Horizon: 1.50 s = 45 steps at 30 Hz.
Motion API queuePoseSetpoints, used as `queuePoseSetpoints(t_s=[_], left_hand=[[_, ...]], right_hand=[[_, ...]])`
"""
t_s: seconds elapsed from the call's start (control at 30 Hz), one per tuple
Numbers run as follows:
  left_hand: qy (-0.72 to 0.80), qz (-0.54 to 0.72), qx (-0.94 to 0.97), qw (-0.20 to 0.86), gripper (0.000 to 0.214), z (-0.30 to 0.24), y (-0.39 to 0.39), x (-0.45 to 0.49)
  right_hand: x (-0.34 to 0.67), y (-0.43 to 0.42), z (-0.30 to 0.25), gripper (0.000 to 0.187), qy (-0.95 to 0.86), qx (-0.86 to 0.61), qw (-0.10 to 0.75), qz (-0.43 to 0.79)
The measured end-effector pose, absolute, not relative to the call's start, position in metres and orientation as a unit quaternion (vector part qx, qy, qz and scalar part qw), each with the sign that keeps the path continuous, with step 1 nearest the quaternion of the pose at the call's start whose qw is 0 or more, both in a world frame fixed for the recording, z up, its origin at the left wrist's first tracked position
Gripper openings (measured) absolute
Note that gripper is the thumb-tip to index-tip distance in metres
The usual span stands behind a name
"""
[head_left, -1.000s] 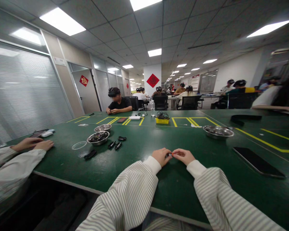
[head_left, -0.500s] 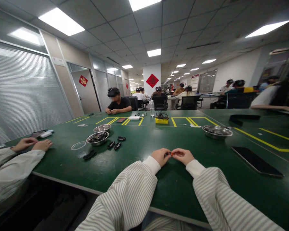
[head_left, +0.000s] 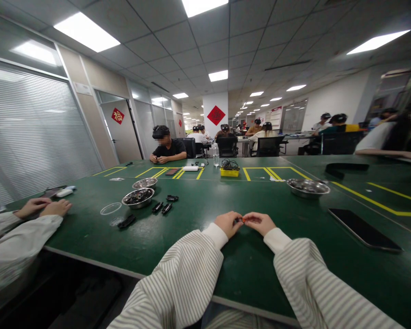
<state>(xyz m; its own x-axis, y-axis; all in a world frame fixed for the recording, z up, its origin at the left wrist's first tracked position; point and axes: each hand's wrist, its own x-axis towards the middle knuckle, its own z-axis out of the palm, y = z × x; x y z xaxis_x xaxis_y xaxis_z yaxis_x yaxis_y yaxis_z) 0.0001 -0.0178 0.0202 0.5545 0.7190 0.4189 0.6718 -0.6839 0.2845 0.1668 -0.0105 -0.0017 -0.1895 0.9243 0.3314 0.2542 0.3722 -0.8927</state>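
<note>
My left hand (head_left: 228,223) and my right hand (head_left: 260,222) meet fingertip to fingertip just over the green table (head_left: 192,233). Between them is a small orange and dark part (head_left: 242,220), pinched from both sides; most of it is hidden by the fingers, so its kind does not show. Left of my hands lie several black plastic pieces (head_left: 166,209) on the tabletop. Beside these stands a steel bowl (head_left: 137,205) filled with dark parts.
A second bowl (head_left: 144,183) stands behind the first. A clear lid (head_left: 111,209) lies to the left. On the right are a phone (head_left: 365,229) and another steel bowl (head_left: 308,195). A yellow box (head_left: 229,173) holds cables near a bottle (head_left: 215,155). A co-worker's hands (head_left: 56,208) rest at far left.
My hands keep their pinch on the small part with hardly any movement. The whole view has shifted very slightly, and the co-worker's hands at the left have moved a little.
</note>
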Motion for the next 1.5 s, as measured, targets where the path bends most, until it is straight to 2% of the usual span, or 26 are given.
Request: queuePoseSetpoints(t_s=[0.73,0.9,1.13,1.23,1.33,1.5], left_hand=[[0.358,0.286,0.888,0.043,0.023,0.021,-0.018,-0.002],[0.329,0.296,0.897,0.009,0.026,0.021,-0.018,-0.004],[0.327,0.257,0.909,-0.041,0.026,0.013,-0.012,-0.002],[0.378,0.229,0.895,-0.062,0.025,0.014,0.001,-0.012],[0.495,0.195,0.844,-0.071,0.022,0.019,0.022,-0.038],[0.664,0.16,0.729,-0.032,0.02,0.019,0.054,-0.086]], right_hand=[[0.167,-0.01,0.0,0.03,-0.64,-0.449,0.467,0.412],[0.167,-0.01,0.0,0.033,-0.619,-0.44,0.491,0.427],[0.165,-0.012,0.003,0.029,-0.625,-0.468,0.444,0.438],[0.165,-0.012,0.004,0.028,-0.634,-0.477,0.428,0.433],[0.167,-0.012,0.003,0.027,-0.648,-0.48,0.404,0.431],[0.168,-0.011,0.001,0.026,-0.661,-0.48,0.394,0.422]])
